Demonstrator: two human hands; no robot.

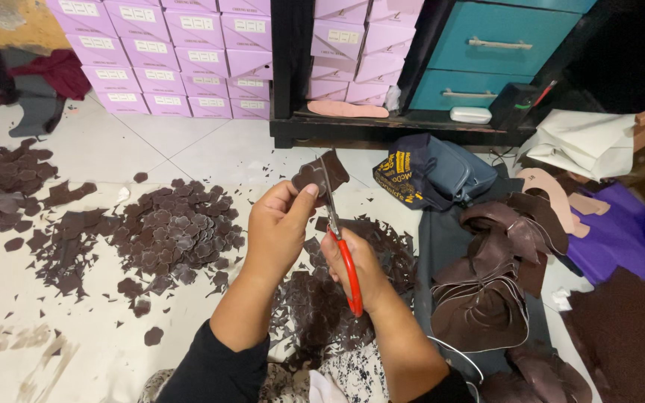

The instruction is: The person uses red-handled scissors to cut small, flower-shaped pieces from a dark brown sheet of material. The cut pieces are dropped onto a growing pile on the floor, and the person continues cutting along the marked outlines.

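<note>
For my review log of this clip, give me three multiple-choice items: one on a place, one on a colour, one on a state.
1. Where is the pile of cut brown pieces?
A. on the floor left of the hands
B. in a drawer
C. on a chair

2. The scissors handles are:
A. blue
B. red
C. green

3. The left hand is:
A. empty
B. pinching a dark brown piece
C. flat on the floor

Answers: 1 A, it lies on the tiles; 2 B, red loops in the right hand; 3 B, fingers grip it.
</note>
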